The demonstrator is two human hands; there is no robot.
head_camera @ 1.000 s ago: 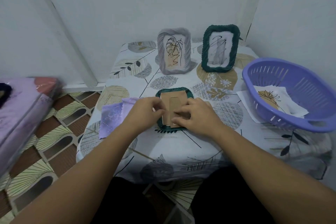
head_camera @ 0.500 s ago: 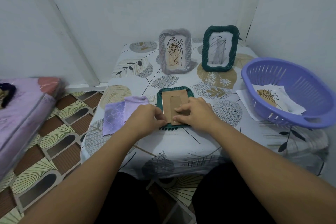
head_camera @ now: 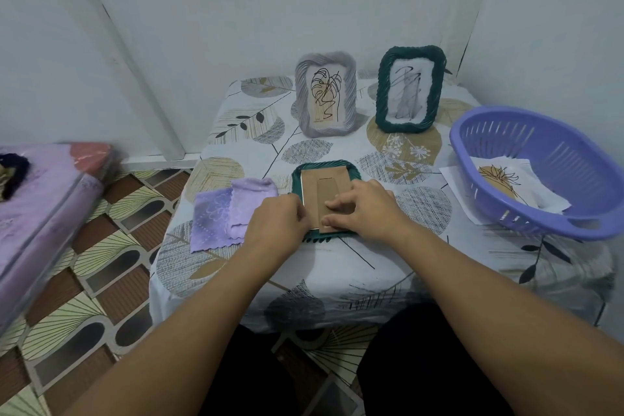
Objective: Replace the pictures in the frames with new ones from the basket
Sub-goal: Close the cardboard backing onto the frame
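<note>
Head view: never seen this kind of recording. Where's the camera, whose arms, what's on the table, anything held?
There is no robot. The one camera sits on a person's head, looking forward and down at their own bare arms. On the table, a green frame lies face down with its cardboard back up. The left hand curls at the back's left edge; whether it has a grip is unclear. The right hand presses flat on it. A purple cloth lies beside. Behind stand a grey frame and a second green frame. The purple basket on the right holds new pictures.
</note>
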